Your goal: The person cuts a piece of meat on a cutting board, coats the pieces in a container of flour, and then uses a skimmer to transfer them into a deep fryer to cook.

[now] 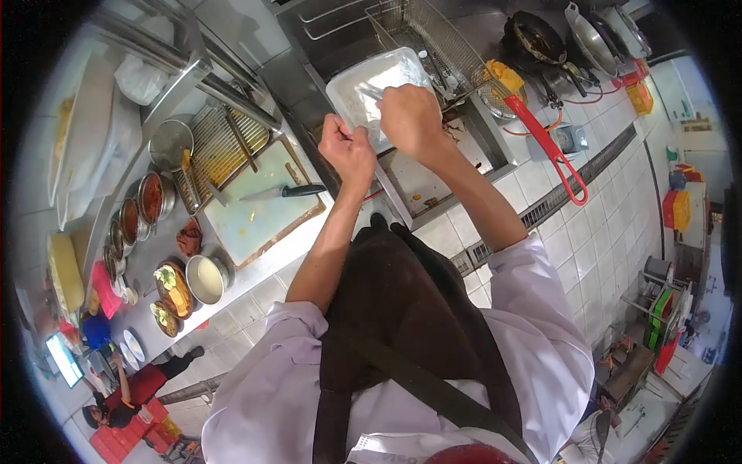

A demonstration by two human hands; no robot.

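A shallow white plastic tub (348, 91) lies over the metal fryer basin in front of me, with a pale, shiny surface inside. At its near left edge, my left hand (348, 151) is closed with the fingers curled, apparently on the rim. My right hand (413, 116) is above the tub, closed in a fist around something; a thin metallic strip shows beside its knuckles, too little to name. Further left, a knife (284, 192) with a black handle lies on a pale cutting board (259, 220).
A wire fry basket (433, 39) with a red handle (545, 143) sits at right. Dark pans (535, 37) stand behind it. On the left counter are a wire rack (220, 143), sauce bowls (151, 195) and topped bread (174, 288). A person (124, 398) is at far lower left.
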